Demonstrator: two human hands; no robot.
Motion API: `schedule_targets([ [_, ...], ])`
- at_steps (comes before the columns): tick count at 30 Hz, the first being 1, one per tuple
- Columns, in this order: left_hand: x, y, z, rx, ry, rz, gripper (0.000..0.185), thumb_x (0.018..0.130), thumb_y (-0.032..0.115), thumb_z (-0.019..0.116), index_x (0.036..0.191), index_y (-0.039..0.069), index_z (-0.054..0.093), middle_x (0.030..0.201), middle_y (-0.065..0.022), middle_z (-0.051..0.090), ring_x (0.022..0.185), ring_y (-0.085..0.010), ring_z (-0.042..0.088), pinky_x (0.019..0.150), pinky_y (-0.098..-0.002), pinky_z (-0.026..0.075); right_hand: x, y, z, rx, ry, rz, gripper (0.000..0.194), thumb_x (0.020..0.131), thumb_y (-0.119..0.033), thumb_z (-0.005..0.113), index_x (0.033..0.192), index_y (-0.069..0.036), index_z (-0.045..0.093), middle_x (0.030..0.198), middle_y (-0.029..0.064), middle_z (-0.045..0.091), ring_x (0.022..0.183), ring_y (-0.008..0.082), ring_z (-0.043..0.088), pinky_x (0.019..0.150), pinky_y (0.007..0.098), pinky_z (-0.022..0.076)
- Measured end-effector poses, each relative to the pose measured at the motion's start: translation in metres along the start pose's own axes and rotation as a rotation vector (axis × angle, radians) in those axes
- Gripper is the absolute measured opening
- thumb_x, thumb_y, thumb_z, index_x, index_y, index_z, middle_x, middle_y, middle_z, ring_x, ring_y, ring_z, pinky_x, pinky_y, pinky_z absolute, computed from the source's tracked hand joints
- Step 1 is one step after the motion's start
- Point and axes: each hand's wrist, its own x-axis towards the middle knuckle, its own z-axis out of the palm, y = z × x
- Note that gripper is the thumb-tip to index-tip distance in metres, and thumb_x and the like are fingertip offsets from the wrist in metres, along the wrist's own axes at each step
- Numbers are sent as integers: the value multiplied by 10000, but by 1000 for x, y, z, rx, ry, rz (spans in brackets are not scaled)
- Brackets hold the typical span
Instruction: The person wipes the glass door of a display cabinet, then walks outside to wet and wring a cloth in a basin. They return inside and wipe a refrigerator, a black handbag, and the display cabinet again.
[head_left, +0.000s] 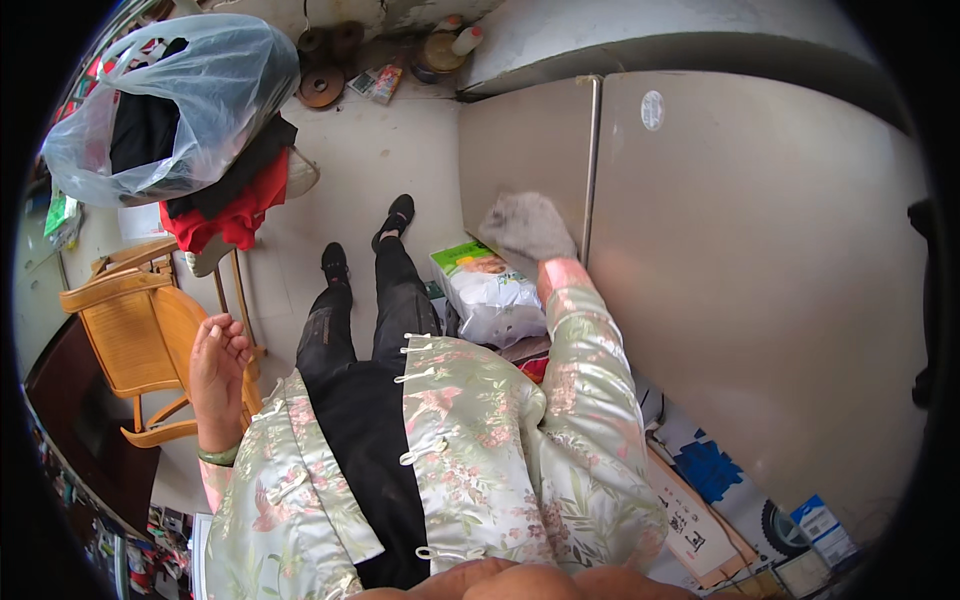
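My right hand is hidden by a grey cloth (529, 225), which may be a mitt and is blurred. It lies against the smaller door (525, 150) of a silver-grey refrigerator, close to the gap beside the larger door (750, 262). An oval sticker (652, 110) marks the larger door. My left hand (219, 356) hangs in the air with nothing in it, its fingers loosely bent. A green bangle (218, 455) circles that wrist. Beside the refrigerator, below the cloth, sits a plastic-wrapped package (495, 300) with a green printed top.
A wooden chair (142, 330) stands by my left hand. Beyond it, a clear plastic bag (225, 82) of dark items rests above red cloth (232, 214). Round brown discs (321, 86) and a lidded pot (439, 56) are by the far wall. Printed paper (697, 525) lies at lower right.
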Motion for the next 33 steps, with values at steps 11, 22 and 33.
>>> schedule_targets([
  [11, 14, -7, 23, -20, 213, -111, 228, 983, 234, 511, 1107, 47, 551, 977, -32, 598, 844, -102, 572, 786, -237, 482, 248, 75, -79, -335, 187, 138, 241, 744, -241, 724, 890, -56, 672, 849, 99, 681, 806, 235, 653, 673, 354, 518],
  [22, 40, -22, 25, 36, 266, -171, 208, 983, 219, 507, 1091, 47, 549, 968, -38, 598, 834, -109, 570, 797, -246, 477, 67, 118, 104, -97, -254, 496, 269, 757, -197, 712, 972, -45, 652, 879, 76, 682, 808, 218, 649, 691, 332, 510],
  [33, -2, -6, 31, -17, -75, 1, 206, 990, 209, 498, 1099, 41, 543, 974, -34, 578, 844, -105, 561, 785, -249, 480, -91, 7, 34, 822, -29, 521, 173, 741, -13, 659, 903, -50, 613, 890, 45, 624, 790, 132, 572, 702, 256, 469],
])
